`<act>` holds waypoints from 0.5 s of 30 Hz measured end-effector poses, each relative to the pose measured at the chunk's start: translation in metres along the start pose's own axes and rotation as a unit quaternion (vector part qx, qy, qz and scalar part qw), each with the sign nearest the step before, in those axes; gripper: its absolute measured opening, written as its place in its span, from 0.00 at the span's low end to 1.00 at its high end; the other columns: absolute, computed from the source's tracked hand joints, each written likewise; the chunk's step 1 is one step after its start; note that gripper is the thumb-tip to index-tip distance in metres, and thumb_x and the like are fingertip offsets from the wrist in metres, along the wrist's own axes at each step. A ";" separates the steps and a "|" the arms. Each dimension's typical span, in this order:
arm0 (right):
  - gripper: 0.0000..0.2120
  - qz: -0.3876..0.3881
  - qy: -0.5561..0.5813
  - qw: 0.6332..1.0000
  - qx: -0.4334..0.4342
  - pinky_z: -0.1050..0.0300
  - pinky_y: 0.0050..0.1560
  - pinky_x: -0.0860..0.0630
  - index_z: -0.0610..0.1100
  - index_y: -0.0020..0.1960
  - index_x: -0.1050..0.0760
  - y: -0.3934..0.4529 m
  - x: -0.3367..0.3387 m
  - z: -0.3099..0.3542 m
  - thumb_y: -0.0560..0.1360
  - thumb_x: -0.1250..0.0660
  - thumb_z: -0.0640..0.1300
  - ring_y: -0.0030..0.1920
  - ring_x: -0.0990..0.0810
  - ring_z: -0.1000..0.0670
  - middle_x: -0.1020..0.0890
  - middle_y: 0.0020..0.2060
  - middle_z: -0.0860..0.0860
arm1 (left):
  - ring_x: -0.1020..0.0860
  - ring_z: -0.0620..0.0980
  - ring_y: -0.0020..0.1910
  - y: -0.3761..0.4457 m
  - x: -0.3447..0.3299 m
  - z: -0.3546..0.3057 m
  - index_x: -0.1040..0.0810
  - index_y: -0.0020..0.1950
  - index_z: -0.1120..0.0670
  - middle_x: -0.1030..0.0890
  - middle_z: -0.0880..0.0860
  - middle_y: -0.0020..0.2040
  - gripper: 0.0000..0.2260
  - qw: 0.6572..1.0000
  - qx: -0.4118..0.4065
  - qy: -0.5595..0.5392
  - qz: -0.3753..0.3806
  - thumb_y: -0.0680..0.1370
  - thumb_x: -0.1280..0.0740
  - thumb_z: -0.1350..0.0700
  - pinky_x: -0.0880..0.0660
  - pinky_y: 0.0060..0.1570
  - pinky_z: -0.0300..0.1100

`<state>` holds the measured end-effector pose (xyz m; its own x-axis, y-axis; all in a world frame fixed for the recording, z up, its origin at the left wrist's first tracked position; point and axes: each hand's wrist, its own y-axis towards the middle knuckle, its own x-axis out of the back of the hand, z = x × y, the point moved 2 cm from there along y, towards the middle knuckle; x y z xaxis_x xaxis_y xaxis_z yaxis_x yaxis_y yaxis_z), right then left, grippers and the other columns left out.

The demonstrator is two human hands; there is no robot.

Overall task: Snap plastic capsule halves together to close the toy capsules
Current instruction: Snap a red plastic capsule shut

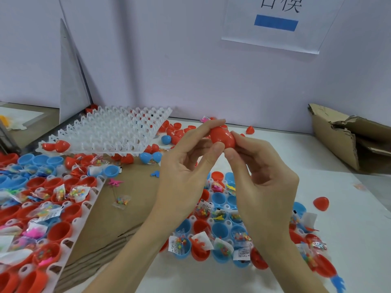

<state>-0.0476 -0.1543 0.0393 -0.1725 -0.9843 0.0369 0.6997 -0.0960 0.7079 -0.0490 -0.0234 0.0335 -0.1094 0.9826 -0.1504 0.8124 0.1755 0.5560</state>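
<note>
A red capsule [223, 138] is held up in the air at the centre of the view, between both hands. My left hand [186, 166] pinches its left side with thumb and forefinger. My right hand [262, 168] grips its right side with thumb and fingers. Whether its two halves are fully joined is hidden by my fingers. Below my hands a white tray [227, 224] holds several open red and blue capsule halves [220, 229] with small toy packets in them. A second tray [84, 206] of filled halves lies at the left.
An empty white holder tray [110, 132] leans at the back left, with loose red and blue capsules [167, 139] beside it. A torn cardboard box [347, 136] stands at the right. One red capsule [321, 203] lies alone on the table. Flat cardboard [131, 208] lies between the trays.
</note>
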 end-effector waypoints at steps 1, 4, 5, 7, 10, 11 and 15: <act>0.12 -0.003 0.019 1.000 -0.012 0.64 0.56 0.21 0.41 0.59 0.19 -0.001 -0.001 0.001 0.76 0.28 0.40 0.54 0.15 0.52 0.15 0.51 0.50 | 0.18 0.49 0.60 -0.001 -0.001 0.000 0.20 0.69 0.49 0.15 0.48 0.59 0.16 1.000 -0.003 0.009 -0.003 0.81 0.32 0.50 0.23 0.59 0.35; 0.10 0.008 0.103 0.990 -0.092 0.66 0.53 0.20 0.46 0.56 0.18 -0.003 -0.004 0.003 0.75 0.28 0.44 0.52 0.14 0.53 0.13 0.48 0.55 | 0.19 0.49 0.62 -0.001 -0.004 -0.002 0.22 0.70 0.52 0.18 0.49 0.62 0.16 0.998 -0.033 0.045 -0.001 0.84 0.37 0.50 0.24 0.59 0.34; 0.10 0.023 0.135 0.982 -0.130 0.65 0.53 0.20 0.47 0.56 0.18 -0.004 -0.007 0.003 0.75 0.28 0.46 0.52 0.14 0.52 0.13 0.49 0.54 | 0.20 0.49 0.63 -0.001 -0.005 -0.002 0.23 0.70 0.52 0.20 0.48 0.63 0.15 0.997 -0.045 0.055 0.003 0.85 0.39 0.50 0.24 0.60 0.34; 0.12 0.048 0.212 0.953 -0.213 0.63 0.54 0.20 0.49 0.56 0.16 -0.005 -0.009 -0.001 0.73 0.28 0.49 0.55 0.14 0.50 0.13 0.51 0.52 | 0.21 0.48 0.66 -0.002 -0.006 -0.003 0.24 0.70 0.51 0.22 0.47 0.64 0.14 0.996 -0.061 0.069 0.013 0.87 0.41 0.51 0.25 0.62 0.35; 0.15 0.082 0.365 0.876 -0.305 0.57 0.60 0.21 0.43 0.62 0.18 -0.004 -0.013 -0.004 0.76 0.30 0.45 0.61 0.17 0.46 0.15 0.58 0.45 | 0.23 0.53 0.69 -0.002 -0.007 -0.005 0.27 0.72 0.49 0.22 0.45 0.67 0.15 0.993 -0.066 0.085 0.047 0.86 0.39 0.53 0.25 0.67 0.43; 0.15 0.102 0.395 0.857 -0.316 0.56 0.62 0.22 0.40 0.64 0.20 -0.004 -0.013 -0.003 0.78 0.32 0.43 0.63 0.18 0.46 0.16 0.60 0.43 | 0.24 0.54 0.70 -0.001 -0.006 -0.006 0.27 0.73 0.50 0.22 0.46 0.67 0.16 0.991 -0.072 0.096 0.055 0.85 0.38 0.53 0.26 0.68 0.46; 0.15 0.172 0.461 0.798 -0.348 0.53 0.64 0.23 0.40 0.65 0.20 -0.005 -0.016 -0.002 0.82 0.38 0.43 0.63 0.19 0.49 0.17 0.60 0.45 | 0.23 0.54 0.66 0.001 0.000 -0.011 0.28 0.75 0.52 0.23 0.45 0.65 0.20 0.985 -0.085 0.133 0.063 0.83 0.36 0.52 0.25 0.66 0.45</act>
<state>-0.0470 -0.1384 0.0342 0.4706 -0.6300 -0.6177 0.8671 0.4596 0.1918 -0.0542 -0.0228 0.0431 -0.1779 0.9746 0.1363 0.7234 0.0356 0.6895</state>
